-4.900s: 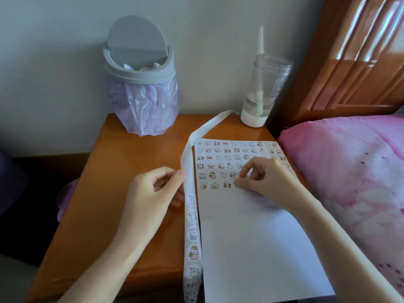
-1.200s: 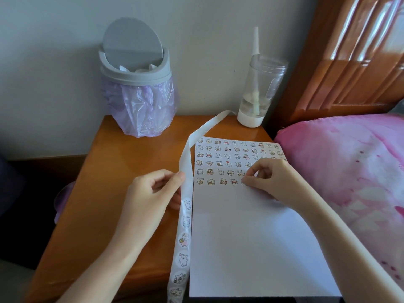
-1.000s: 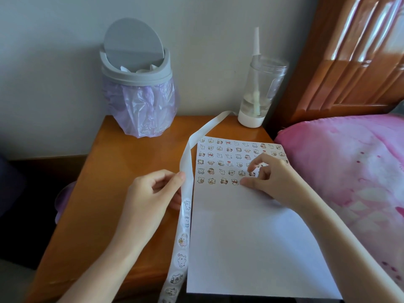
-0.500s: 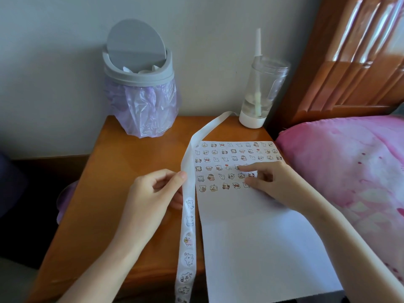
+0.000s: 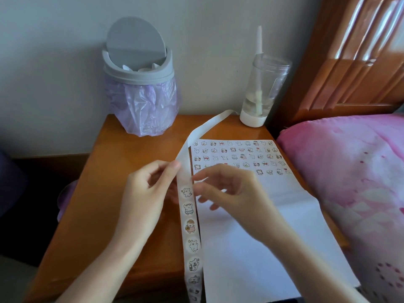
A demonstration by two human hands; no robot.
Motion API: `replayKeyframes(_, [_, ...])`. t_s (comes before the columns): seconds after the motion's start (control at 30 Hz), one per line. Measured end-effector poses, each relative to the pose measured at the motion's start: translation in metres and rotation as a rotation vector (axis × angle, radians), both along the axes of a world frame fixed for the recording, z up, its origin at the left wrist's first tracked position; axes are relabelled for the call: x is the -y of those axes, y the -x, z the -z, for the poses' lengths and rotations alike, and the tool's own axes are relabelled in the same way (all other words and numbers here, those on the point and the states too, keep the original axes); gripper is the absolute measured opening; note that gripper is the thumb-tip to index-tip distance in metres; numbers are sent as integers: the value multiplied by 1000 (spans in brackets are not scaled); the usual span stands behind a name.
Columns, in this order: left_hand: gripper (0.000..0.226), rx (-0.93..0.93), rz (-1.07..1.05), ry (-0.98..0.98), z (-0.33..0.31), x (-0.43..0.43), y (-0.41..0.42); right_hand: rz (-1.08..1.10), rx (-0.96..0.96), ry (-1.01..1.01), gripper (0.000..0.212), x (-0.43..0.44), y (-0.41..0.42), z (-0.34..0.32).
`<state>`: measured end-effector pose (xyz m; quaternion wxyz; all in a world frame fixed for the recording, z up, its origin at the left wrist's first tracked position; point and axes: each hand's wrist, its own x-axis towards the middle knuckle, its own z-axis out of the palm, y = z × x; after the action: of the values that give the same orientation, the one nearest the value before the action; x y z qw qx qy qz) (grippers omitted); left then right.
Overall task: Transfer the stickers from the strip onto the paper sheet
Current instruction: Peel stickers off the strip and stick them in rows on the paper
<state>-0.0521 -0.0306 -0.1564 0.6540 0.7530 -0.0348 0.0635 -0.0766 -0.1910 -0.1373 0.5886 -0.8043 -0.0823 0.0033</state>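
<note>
Wooden nightstand point(image 5: 122, 171) | left hand point(image 5: 146, 193) pinches strip point(image 5: 189, 215) | right hand point(image 5: 234, 193) at strip, grip unclear

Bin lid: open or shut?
Open. The grey swing lid stands tipped nearly upright above the bin rim, and white scraps show in the gap below it.

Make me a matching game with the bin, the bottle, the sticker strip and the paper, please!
Things:
1. bin
2. bottle
3. sticker strip
4. paper sheet

Clues:
A. held by the left hand
B. rows of stickers at its far end
C. lined with a purple bag
D. clear, at the back right corner of the table

Pairs: 1-C, 2-D, 3-A, 4-B
</note>
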Motion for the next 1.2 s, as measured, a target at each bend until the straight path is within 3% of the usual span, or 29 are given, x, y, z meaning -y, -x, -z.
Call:
replayKeyframes(0.2, [25, -15, -4, 58, -1, -1, 1, 51, -32, -139, 10, -9, 4, 2])
replayKeyframes(0.4, [37, -110, 85, 200, -7, 3, 4, 119, 11, -105, 13, -8, 3, 2])
replayKeyframes(0.57, [25, -56, 175, 84, -3, 1, 3, 136, 23, -55, 13, -5, 2, 3])
replayKeyframes(0.9, [22, -12, 141, 24, -1, 2, 3, 165, 83, 92, 15, -6, 3, 7])
replayKeyframes(1.2, [19, 17, 137, -25, -1, 1, 3, 123, -35, -174, 7, -5, -2, 4])
